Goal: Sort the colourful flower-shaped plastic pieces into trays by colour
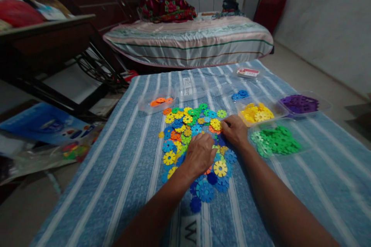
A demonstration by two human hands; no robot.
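A pile of notched plastic discs (169, 158) in yellow, blue, green and orange lies on the striped cloth. My left hand (201, 152) is over the middle of the pile, its fingers curled down among the discs; whatever they hold is hidden. At the pile's right side, my right hand (235, 130) has its fingers pressed together. Its fingertips meet the edge of a yellow disc (216, 124), and I cannot tell whether they grip it. Just right of that hand are a tub of yellow discs (257, 113) and a tub of green discs (276, 140).
A tub of purple pieces (300, 104) stands far right. Blue discs (240, 95) sit in a clear tub behind. Orange discs (161, 102) lie in a clear tub at back left. A lidded clear box (247, 72) is near the far edge. Beyond stands a bed (185, 42).
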